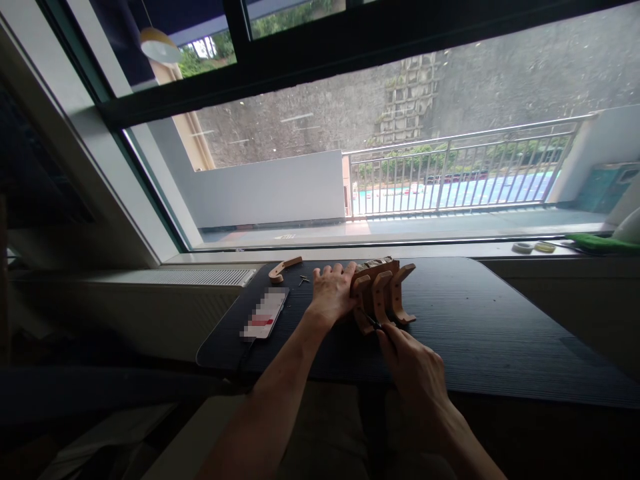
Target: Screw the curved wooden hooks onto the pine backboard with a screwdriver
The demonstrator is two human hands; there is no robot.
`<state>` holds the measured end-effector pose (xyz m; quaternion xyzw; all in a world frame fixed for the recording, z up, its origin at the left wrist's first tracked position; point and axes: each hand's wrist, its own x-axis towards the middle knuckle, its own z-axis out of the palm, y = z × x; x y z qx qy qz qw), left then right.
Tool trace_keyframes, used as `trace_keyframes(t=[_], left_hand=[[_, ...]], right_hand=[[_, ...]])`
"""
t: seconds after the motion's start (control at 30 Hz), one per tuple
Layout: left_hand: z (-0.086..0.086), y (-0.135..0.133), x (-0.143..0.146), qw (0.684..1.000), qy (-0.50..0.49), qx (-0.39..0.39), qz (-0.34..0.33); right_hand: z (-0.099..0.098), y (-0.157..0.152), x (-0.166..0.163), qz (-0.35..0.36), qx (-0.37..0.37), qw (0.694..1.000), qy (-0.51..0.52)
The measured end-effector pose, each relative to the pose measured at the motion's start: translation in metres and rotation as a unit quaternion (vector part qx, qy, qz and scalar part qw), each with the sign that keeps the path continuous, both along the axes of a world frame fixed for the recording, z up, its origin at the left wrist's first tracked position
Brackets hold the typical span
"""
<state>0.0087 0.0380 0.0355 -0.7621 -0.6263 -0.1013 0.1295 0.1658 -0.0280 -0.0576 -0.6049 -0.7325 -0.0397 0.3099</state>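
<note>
Tabletop (470, 320), wooden rack (381, 297) gripped by left hand (333, 291), beyond right hand (416, 363) clasping probable screwdriver (375, 324)

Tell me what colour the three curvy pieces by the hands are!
Brown: all three curvy pieces, best seen in the head view.

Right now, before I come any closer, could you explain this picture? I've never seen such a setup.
There is no robot here, just a person's two bare hands. The single picture comes from a camera worn on their head, looking forward and down at a dark table beside a window. The left hand rests against a wooden object with three curved pieces. The right hand holds a slim dark tool, its tip at those pieces; the exact contact is too small to tell. To the left lie a phone-like device, a loose curved wooden piece and some small bits.
</note>
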Motion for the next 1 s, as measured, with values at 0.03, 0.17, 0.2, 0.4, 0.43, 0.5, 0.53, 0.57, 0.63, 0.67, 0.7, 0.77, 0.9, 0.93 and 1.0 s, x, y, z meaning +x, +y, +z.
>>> trace_keyframes(t=[0.03, 0.17, 0.2, 0.4, 0.43, 0.5, 0.53, 0.57, 0.63, 0.67, 0.7, 0.77, 0.9, 0.93, 1.0], left_hand=[[0.000, 0.000, 0.000, 1.000, 0.000, -0.001, 0.002], [0.000, -0.001, 0.001, 1.000, -0.005, 0.002, 0.006], [0.000, -0.001, 0.000, 1.000, -0.006, 0.003, 0.004], [-0.001, -0.001, 0.000, 1.000, -0.010, 0.012, -0.003], [0.000, -0.001, 0.000, 1.000, -0.011, 0.012, -0.002], [0.000, -0.001, 0.001, 1.000, -0.012, 0.008, 0.000], [0.001, -0.001, 0.001, 1.000, -0.012, 0.005, 0.002], [0.001, -0.002, 0.001, 1.000, -0.012, 0.001, 0.004], [0.001, -0.002, 0.001, 1.000, -0.010, -0.003, 0.006], [0.001, -0.001, 0.001, 1.000, -0.008, -0.003, 0.006], [0.000, -0.001, 0.001, 1.000, -0.007, -0.001, 0.004], [-0.001, 0.000, 0.000, 1.000, -0.006, 0.009, -0.001], [-0.003, 0.001, -0.001, 1.000, -0.006, 0.014, -0.005], [-0.003, 0.001, -0.001, 1.000, -0.007, 0.012, -0.003], [-0.003, 0.002, -0.001, 1.000, -0.007, 0.011, -0.002]], right_hand=[[0.000, 0.000, 0.000, 0.003, 0.017, 1.000, -0.009], [-0.002, 0.000, -0.005, 0.018, 0.044, 0.999, -0.016], [-0.003, 0.000, -0.006, 0.018, 0.038, 0.999, -0.011], [-0.004, 0.002, -0.008, 0.008, -0.067, 0.997, 0.038], [-0.003, 0.003, -0.007, 0.010, -0.085, 0.995, 0.053], [0.000, 0.003, -0.007, 0.014, -0.110, 0.991, 0.071], [0.001, 0.003, -0.006, 0.013, -0.115, 0.991, 0.067], [0.002, 0.003, -0.006, 0.011, -0.113, 0.992, 0.056], [0.001, 0.002, -0.006, 0.007, -0.093, 0.995, 0.024], [0.000, 0.001, -0.005, 0.008, -0.076, 0.997, 0.013], [-0.002, 0.001, -0.005, 0.010, -0.058, 0.998, 0.007], [-0.006, 0.002, -0.004, 0.010, -0.028, 1.000, 0.003], [-0.013, 0.004, -0.004, 0.006, 0.014, 1.000, -0.011], [-0.013, 0.004, -0.004, 0.008, 0.024, 1.000, -0.016], [-0.011, 0.004, -0.005, 0.015, 0.042, 0.999, -0.025]])
